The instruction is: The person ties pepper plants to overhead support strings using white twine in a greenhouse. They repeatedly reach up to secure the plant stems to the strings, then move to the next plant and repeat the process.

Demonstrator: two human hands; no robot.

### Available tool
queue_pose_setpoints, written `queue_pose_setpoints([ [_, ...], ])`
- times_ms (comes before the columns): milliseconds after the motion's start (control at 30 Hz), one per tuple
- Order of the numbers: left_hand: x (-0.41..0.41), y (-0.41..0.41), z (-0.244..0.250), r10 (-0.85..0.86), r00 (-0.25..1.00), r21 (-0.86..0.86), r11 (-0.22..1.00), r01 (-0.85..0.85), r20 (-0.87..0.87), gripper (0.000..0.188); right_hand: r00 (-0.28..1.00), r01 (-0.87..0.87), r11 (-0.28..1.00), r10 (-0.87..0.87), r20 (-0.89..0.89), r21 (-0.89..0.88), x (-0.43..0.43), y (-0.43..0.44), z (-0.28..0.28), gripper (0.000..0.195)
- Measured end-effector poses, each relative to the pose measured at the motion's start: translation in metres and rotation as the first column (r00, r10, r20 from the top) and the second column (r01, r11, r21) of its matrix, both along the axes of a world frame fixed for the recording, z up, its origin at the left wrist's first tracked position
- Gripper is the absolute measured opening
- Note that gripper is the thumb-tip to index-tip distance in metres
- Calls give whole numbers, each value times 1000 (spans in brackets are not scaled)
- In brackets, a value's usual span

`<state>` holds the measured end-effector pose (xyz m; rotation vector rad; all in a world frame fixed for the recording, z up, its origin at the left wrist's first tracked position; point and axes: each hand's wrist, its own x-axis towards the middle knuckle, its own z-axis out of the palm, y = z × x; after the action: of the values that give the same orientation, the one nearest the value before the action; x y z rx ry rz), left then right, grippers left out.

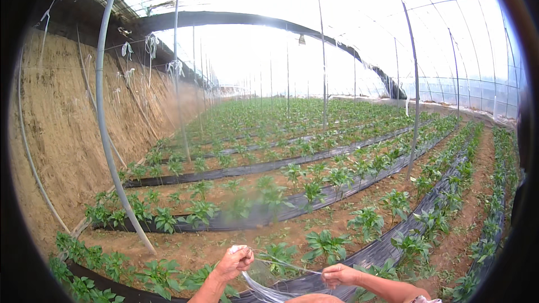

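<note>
At the bottom of the view, my left hand [236, 262] is closed on white plastic twine [290, 265]. One strand stretches across to my right hand [338, 276], whose fingers pinch its other end. A loose bundle of the pale twine [262, 289] hangs below my left hand. Both hands are held above a bed covered with black plastic mulch film [358, 261]. Leafy green plants [326, 246] grow just beyond them. My knee or leg shows at the bottom edge, partly cut off.
Rows of plants with black film run back through the greenhouse, with bare soil [189, 244] between them. A slanting metal pole [101, 92] stands at left, another post [414, 92] at right. An earthen wall [59, 113] closes the left side; twine bunches [151, 46] hang near it.
</note>
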<state>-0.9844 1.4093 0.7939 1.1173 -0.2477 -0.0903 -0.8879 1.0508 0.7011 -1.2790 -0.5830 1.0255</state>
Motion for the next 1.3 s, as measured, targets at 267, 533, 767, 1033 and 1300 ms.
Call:
queue_pose_setpoints([
  [267, 47, -59, 170, -133, 943, 170, 982, 84, 304, 23, -178, 80, 670, 738, 651, -738, 20, 122, 478, 18],
  [533, 21, -66, 407, -58, 721, 63, 998, 20, 691, 16, -847, 406, 877, 255, 466, 258, -73, 102, 683, 8],
  [767, 11, -99, 553, 230, 559, -98, 962, -255, 797, 17, -958, 267, 535, 58, 280, 802, -87, 108, 728, 15],
  [1033, 21, -113, 592, 376, 510, -199, 908, -368, 774, 13, -919, 333, 470, -32, 393, 818, -87, 125, 736, 15],
  [1300, 40, -106, 604, 381, 517, -242, 917, -316, 767, 2, -907, 330, 456, -91, 412, 827, -83, 134, 736, 16],
])
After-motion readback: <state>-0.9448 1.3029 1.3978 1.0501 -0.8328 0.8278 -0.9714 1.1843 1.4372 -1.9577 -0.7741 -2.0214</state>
